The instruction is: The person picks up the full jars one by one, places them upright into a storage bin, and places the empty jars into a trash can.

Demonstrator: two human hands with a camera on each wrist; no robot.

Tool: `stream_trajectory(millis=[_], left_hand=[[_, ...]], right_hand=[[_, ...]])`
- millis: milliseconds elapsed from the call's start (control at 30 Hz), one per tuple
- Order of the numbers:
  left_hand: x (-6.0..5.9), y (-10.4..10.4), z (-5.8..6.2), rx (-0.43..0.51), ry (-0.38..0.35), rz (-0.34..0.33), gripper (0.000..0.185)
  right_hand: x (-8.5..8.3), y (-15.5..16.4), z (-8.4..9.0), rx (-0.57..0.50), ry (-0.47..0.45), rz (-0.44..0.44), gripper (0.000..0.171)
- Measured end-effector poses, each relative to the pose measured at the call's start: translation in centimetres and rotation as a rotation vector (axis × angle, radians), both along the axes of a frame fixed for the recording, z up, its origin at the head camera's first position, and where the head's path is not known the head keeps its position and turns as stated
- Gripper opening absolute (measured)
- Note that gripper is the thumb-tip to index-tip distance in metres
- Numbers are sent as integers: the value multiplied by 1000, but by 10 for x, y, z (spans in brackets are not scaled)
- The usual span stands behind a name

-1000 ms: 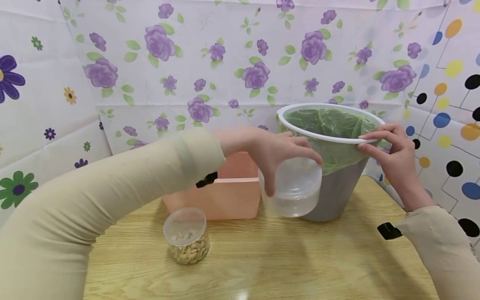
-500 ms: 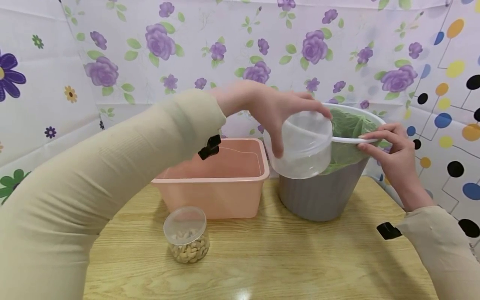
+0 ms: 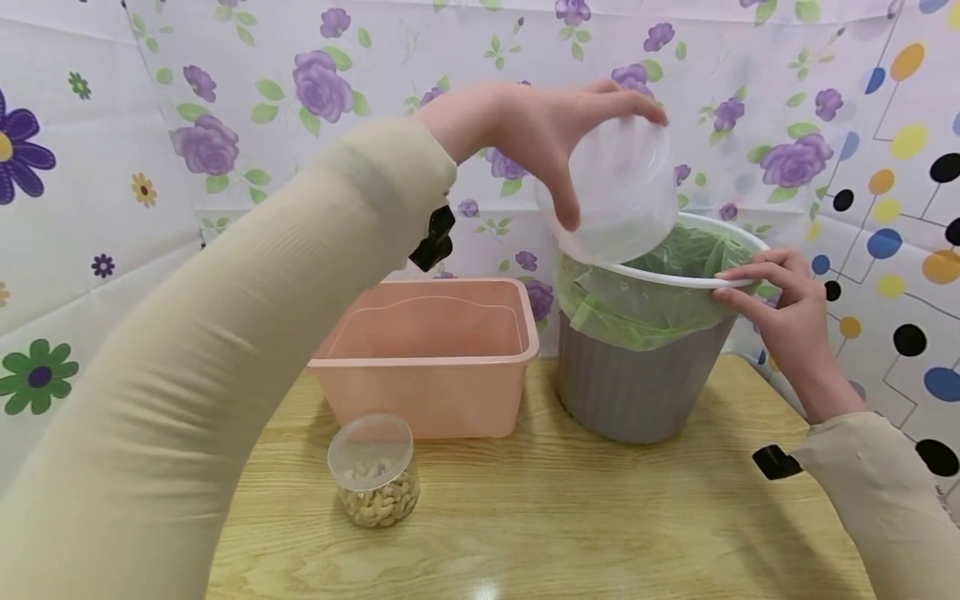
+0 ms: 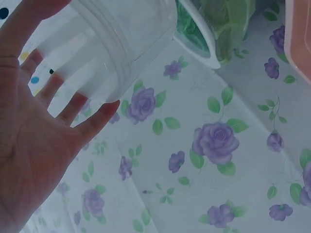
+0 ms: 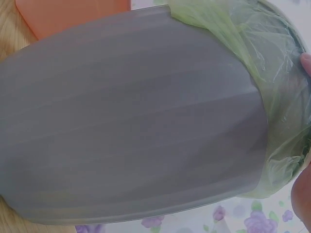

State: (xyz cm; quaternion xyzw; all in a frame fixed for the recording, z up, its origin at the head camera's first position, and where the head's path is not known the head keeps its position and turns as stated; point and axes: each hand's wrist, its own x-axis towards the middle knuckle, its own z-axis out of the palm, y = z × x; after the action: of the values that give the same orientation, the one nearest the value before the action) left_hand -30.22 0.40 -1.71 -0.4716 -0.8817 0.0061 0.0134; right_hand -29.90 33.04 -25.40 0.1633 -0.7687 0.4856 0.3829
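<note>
A lidded jar of cashews (image 3: 373,483) stands nearest; beyond, the right hand (image 3: 780,312) pinches the lined grey bin's (image 3: 637,383) rim while the left hand (image 3: 551,142) grips a clear container (image 3: 617,196) tipped above it; a loose grip could drop it in

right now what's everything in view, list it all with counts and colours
tub: 1, clear, empty as far as shows, held tilted above the bin's rim
bin: 1, grey with a white rim, back right of the table
bag: 1, green, lining the bin and folded over its rim
basket: 1, pink, on the table left of the bin
jar: 1, clear, lidded, part full of pale nuts, in front of the basket
table: 1, light wood
backdrop: flowered and dotted sheets behind
left hand: grips the tub
right hand: holds the bin's rim
</note>
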Motion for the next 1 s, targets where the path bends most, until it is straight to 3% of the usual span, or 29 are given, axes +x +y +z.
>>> stream_trajectory(millis=[400, 700, 1000], left_hand=[[-25, 11, 12, 93, 95, 100, 117], [-43, 18, -7, 144, 112, 153, 118], [-48, 25, -17, 176, 101, 167, 117]], right_hand=[[2, -1, -1, -1, -31, -5, 21], [1, -3, 1, 11, -20, -11, 20], [3, -3, 2, 8, 7, -9, 20]])
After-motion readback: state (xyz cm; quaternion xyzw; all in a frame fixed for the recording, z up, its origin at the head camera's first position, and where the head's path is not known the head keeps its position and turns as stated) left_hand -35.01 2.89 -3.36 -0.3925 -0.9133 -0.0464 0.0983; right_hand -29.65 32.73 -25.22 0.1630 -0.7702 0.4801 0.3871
